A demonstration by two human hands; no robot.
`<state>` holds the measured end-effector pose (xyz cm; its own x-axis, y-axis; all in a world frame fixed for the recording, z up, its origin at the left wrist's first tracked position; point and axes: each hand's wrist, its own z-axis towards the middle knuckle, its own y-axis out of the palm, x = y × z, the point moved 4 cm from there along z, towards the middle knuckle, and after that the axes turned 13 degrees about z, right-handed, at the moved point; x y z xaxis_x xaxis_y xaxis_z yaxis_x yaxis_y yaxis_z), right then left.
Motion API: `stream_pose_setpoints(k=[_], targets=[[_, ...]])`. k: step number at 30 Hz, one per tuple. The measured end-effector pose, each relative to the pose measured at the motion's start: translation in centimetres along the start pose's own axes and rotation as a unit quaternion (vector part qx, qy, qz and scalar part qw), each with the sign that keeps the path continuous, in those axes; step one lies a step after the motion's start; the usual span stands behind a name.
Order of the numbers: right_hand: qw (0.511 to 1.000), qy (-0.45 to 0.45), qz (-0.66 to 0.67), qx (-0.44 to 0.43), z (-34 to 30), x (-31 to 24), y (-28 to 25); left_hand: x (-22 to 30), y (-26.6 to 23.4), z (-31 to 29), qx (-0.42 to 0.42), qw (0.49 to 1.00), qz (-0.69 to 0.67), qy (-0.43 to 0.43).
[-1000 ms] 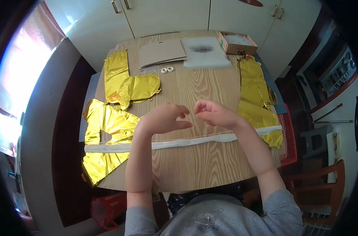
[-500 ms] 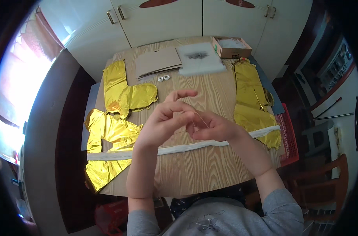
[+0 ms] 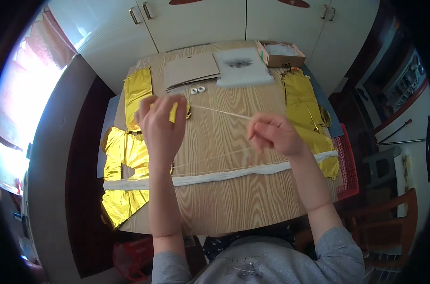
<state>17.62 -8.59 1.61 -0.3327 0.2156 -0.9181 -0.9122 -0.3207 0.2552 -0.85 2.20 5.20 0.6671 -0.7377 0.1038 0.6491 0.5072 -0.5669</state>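
Note:
A thin white thread (image 3: 219, 111) is pulled taut above the table between my two hands. Its left end runs to the fingers of my left hand (image 3: 160, 120), which are bent, close together and slightly blurred. My right hand (image 3: 277, 134) pinches the other end with curled fingers. A fainter strand slants lower down, from near my left wrist toward my right hand. Beneath both forearms, a long white bundle of strands (image 3: 219, 177) crosses the table from side to side. Flat gold foil pieces lie on the left, one upper piece (image 3: 138, 90) partly behind my left hand and one lower piece (image 3: 125, 206).
Another gold foil piece (image 3: 300, 102) lies on the right. At the back are brown cardboard sheets (image 3: 191, 67), a translucent white sheet (image 3: 245, 78), two small white rolls (image 3: 197, 90) and an open cardboard box (image 3: 283, 60). A red basket (image 3: 349, 163) stands beyond the right edge.
My hands were close together at the middle with the thread between them. They have moved apart, the left hand leftward and the right hand rightward, stretching the thread.

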Motion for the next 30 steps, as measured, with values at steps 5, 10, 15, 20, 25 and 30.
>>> stream_pose_setpoints(k=[5, 10, 15, 20, 25, 30], targets=[[0.979, -0.075, -0.087, 0.167, -0.6, -0.9, -3.4, -0.9, 1.2, -1.6, -0.292, 0.817, -0.479, -0.136], [0.94, -0.016, -0.326, 0.097, 0.3, 1.2, -1.5, 0.9, 0.2, 0.0, -0.132, 0.583, -0.767, -0.233], [0.962, -0.055, -0.267, -0.017, -0.2, -0.4, 2.3, 0.7, 1.0, -0.3, -0.152, 0.962, -0.211, -0.082], [0.96, -0.112, -0.214, 0.144, -0.4, -1.2, -1.1, 0.7, 1.5, -1.5, -0.304, 0.721, -0.611, -0.12], [0.945, -0.055, -0.32, 0.036, 0.5, 1.3, 1.1, 2.4, 0.7, -0.6, -0.161, 0.698, -0.685, -0.136], [0.964, -0.11, -0.234, 0.063, -0.2, -1.1, 1.6, 1.3, 1.7, -1.2, -0.311, 0.833, -0.459, -0.003]])
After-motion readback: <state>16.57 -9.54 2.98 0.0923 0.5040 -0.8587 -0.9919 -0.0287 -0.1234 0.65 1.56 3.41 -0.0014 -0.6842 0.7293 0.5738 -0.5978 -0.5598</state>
